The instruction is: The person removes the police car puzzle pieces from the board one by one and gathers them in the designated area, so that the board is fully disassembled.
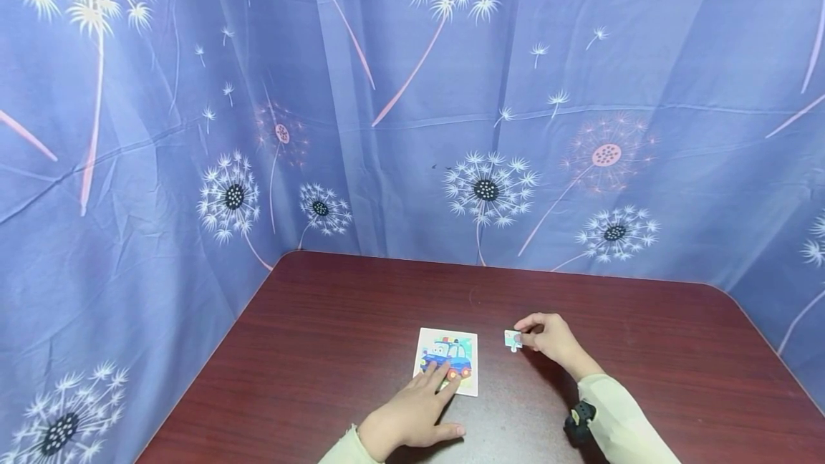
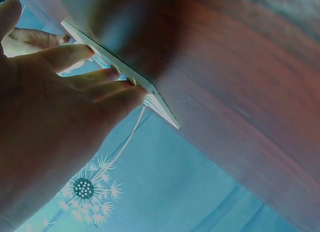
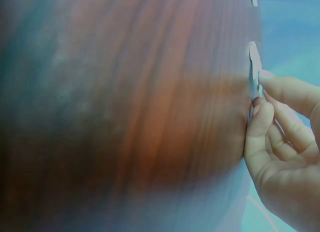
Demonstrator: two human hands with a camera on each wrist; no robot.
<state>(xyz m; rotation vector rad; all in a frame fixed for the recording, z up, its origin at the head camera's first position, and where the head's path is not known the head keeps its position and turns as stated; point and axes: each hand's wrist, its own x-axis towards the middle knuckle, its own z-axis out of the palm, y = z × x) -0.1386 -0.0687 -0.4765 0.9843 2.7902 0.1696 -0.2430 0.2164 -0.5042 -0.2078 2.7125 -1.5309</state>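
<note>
A small square puzzle board (image 1: 461, 351) with a white border and a blue cartoon car picture lies flat on the table. My left hand (image 1: 414, 412) rests on its lower part, fingers spread and nearly straight, covering some of the picture. In the left wrist view the fingertips touch the face of the board (image 2: 162, 110). To the right of the board, my right hand (image 1: 549, 339) pinches a small jigsaw piece (image 1: 511, 339) between thumb and fingers. The right wrist view shows the piece (image 3: 254, 59) edge-on, close over the tabletop, with fingertips at one end.
The dark red wooden table (image 1: 309, 349) has rounded far corners. A blue curtain (image 1: 399, 163) with a dandelion print hangs behind the table and along its left side. A small black device (image 1: 579, 421) sits at the right wrist, by the pale sleeve (image 1: 621, 417).
</note>
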